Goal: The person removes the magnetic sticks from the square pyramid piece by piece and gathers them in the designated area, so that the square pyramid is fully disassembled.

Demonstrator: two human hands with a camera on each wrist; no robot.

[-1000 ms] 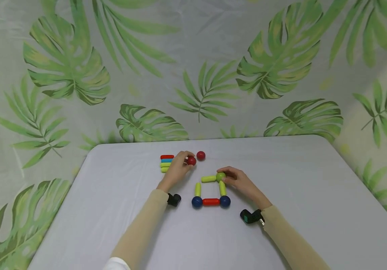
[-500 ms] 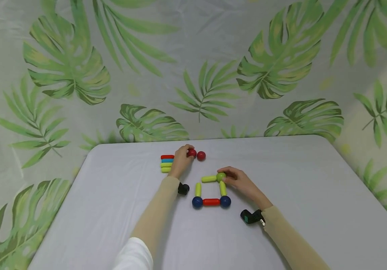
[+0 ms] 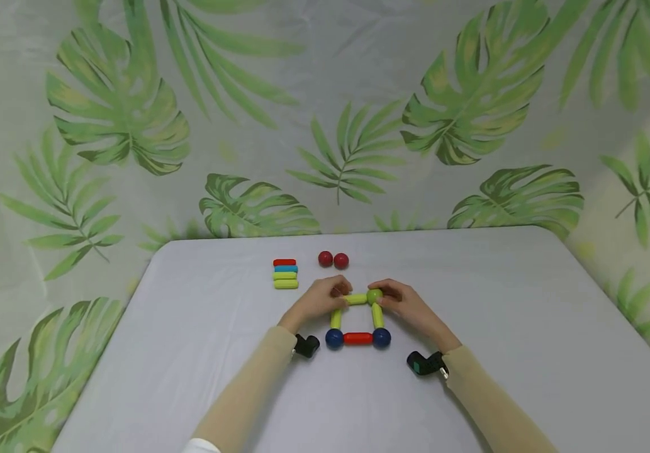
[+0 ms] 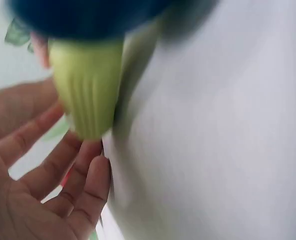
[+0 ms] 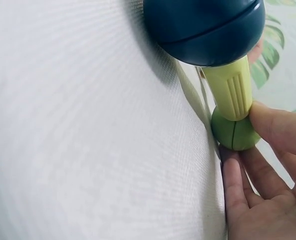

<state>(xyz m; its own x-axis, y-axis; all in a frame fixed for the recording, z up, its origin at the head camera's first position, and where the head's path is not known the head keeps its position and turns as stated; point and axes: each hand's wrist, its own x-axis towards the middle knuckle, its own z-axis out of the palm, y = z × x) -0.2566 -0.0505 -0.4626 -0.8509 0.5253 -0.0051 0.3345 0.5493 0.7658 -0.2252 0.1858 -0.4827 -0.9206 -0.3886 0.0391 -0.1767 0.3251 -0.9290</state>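
Note:
In the head view, a frame of magnetic rods and balls lies on the table. Two blue balls [image 3: 334, 338] flank a red rod [image 3: 358, 338], and two yellow-green rods [image 3: 378, 316] run back from them. My right hand [image 5: 267, 190] pinches a green ball [image 3: 374, 296] at the far right corner. Joined to that ball is another yellow-green rod [image 3: 356, 299] pointing left. Thumb and fingers of my left hand [image 3: 319, 297] pinch its left end, at the far left corner. In the left wrist view, the side rod [image 4: 85, 90] hides those fingertips.
Two red balls [image 3: 325, 258] sit side by side behind the frame. A short stack of loose rods, red, blue [image 3: 285, 268] and yellow-green, lies to the left. A leaf-patterned cloth [image 3: 336, 126] hangs behind the white table [image 3: 472, 283].
My left hand set its red ball down beside the other red ball, let go, and came back toward me to the rod's left end. The right hand stays on the green ball.

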